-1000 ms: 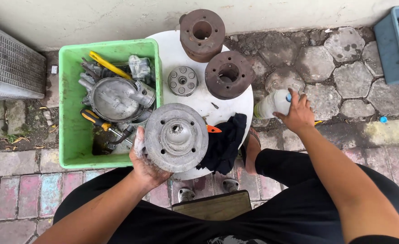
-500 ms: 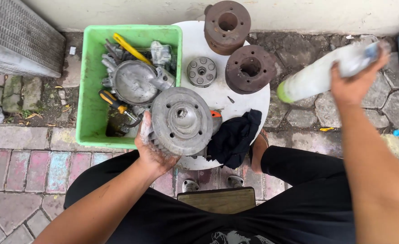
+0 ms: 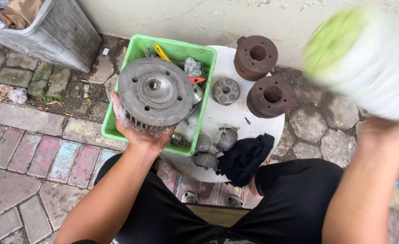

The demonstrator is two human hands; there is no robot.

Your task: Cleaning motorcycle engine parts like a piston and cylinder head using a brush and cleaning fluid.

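Holding this grey metal pulley (image 3: 155, 93) up over the green crate (image 3: 204, 97), and honestly it looks like a heavy lump, solid cast metal, totally stiff, nothing about it that gives. My left hand (image 3: 136, 129) is cupped under its lower edge, fingers curled round the toothed rim, palm taking the weight from below. That rim seems the only sensible place to grab it: the flat face with its bolt holes and raised hub offers nothing to hook onto, and the whole thing is dusty and a bit greasy, so I'd guess it could slide if I only pinched it. My palm is smeared with the same grey grime. My right hand (image 3: 384, 135) is up to the right of the crate and closer to the camera, wrapped round a whitish plastic bottle with a green end (image 3: 362, 58), but it's so blurred I can't really make out how my fingers sit on it. The bottle reads as light and squashy next to the pulley. Just right of the crate, on the white round table (image 3: 262, 131), sit two rusty drums (image 3: 265, 77), a small grey disc (image 3: 225, 91) and a black rag (image 3: 244, 158).
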